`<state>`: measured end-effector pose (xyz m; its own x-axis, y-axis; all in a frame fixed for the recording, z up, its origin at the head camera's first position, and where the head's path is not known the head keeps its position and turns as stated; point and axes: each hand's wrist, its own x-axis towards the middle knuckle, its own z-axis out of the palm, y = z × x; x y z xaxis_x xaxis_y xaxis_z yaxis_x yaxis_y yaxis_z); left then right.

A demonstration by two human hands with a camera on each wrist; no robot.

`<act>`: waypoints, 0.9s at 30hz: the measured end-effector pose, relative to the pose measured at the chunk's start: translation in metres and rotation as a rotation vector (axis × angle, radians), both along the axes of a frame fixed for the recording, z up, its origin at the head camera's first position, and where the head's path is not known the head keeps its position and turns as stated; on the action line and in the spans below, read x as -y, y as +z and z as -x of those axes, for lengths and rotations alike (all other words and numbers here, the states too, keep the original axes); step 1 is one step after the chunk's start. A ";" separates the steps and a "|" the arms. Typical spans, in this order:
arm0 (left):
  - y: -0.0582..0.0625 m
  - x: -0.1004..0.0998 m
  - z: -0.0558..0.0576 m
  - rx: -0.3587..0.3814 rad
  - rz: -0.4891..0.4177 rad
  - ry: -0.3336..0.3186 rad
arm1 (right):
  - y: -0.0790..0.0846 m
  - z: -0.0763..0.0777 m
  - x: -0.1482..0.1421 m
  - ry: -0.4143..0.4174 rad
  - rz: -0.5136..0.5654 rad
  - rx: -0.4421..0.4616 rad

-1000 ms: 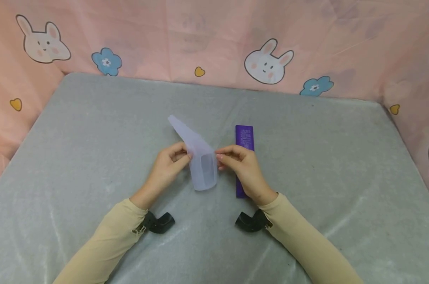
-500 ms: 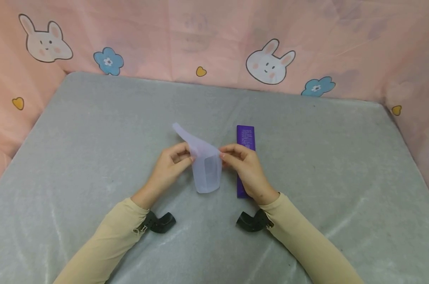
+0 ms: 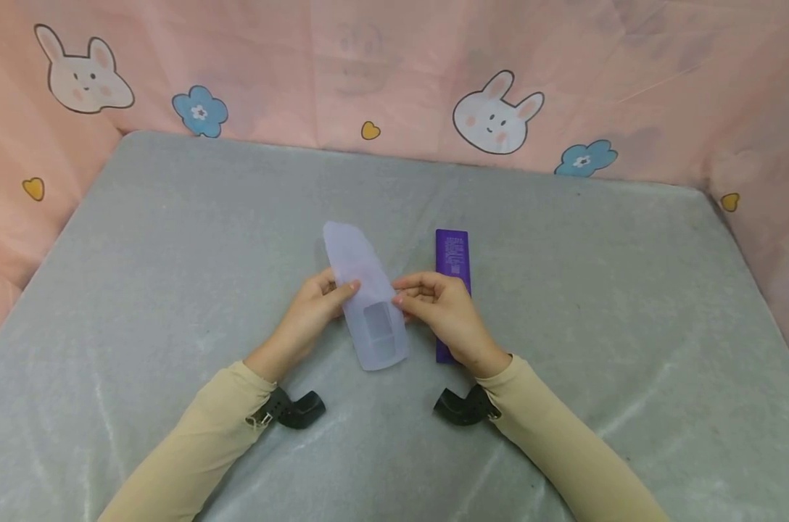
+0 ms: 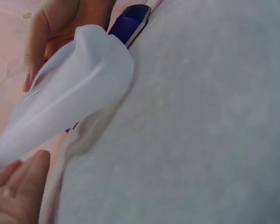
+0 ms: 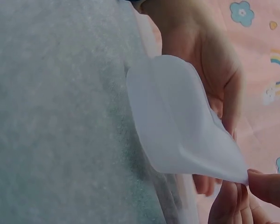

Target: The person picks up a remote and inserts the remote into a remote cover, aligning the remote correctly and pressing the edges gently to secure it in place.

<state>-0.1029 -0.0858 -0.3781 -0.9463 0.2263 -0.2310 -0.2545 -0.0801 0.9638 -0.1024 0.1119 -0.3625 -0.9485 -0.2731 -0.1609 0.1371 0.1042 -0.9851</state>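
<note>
A long, pale lavender, translucent soft sleeve (image 3: 355,254) with a rectangular window near its lower end slants between both hands in the head view. My left hand (image 3: 310,308) pinches its left edge, thumb on top and fingers behind. At the right edge, level with the window's top, my right hand (image 3: 449,315) pinches it between thumb and forefinger. The sleeve (image 5: 172,112) curls and twists toward the right fingertips in the right wrist view. Flat on the table lies a slim purple box (image 3: 452,254) with pale printed text, its middle hidden by the right hand.
A grey cloth covers the table (image 3: 172,239). Behind it hangs a pink curtain (image 3: 270,72) printed with rabbits, flowers and hearts. Black wrist camera mounts (image 3: 301,409) stick out below both sleeves' cuffs.
The soft sleeve has tipped and flattened, so its broad face now shows. Its lower end has moved slightly nearer the front. The right hand has dipped a little; the purple box has stayed put.
</note>
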 end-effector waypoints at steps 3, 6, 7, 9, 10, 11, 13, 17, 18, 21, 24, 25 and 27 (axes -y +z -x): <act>0.000 0.000 0.000 -0.023 -0.062 -0.004 | 0.001 0.000 0.000 0.004 0.001 0.004; 0.000 0.000 0.000 -0.035 -0.133 -0.007 | 0.001 0.000 0.000 0.009 -0.005 0.007; 0.001 0.000 0.000 -0.037 -0.154 -0.008 | 0.001 0.000 0.000 0.011 -0.009 0.007; 0.001 0.000 0.000 -0.035 -0.194 -0.009 | 0.002 0.000 0.000 0.016 -0.015 0.010; 0.001 0.000 0.000 -0.032 -0.216 -0.010 | 0.002 0.000 0.000 0.019 -0.017 0.010; 0.001 0.000 0.000 -0.029 -0.235 -0.010 | 0.002 -0.001 0.000 0.022 -0.018 0.009; 0.001 0.000 0.000 -0.029 -0.270 -0.014 | 0.002 0.000 0.001 0.031 -0.020 0.008; 0.001 0.001 0.001 -0.027 -0.330 -0.014 | 0.001 0.001 0.001 0.044 -0.030 -0.004; 0.001 0.001 0.001 -0.025 -0.342 -0.014 | 0.001 0.001 0.001 0.046 -0.036 -0.006; 0.001 0.002 0.001 -0.020 -0.363 -0.015 | 0.002 0.001 0.000 0.047 -0.048 -0.023; 0.002 0.002 0.001 -0.015 -0.375 -0.015 | 0.002 0.001 -0.003 0.042 -0.058 -0.045; 0.002 0.002 0.001 -0.014 -0.378 -0.016 | 0.003 0.001 -0.005 0.037 -0.060 -0.052; 0.003 0.003 0.000 -0.014 -0.379 -0.017 | 0.003 0.001 -0.009 0.023 -0.064 -0.054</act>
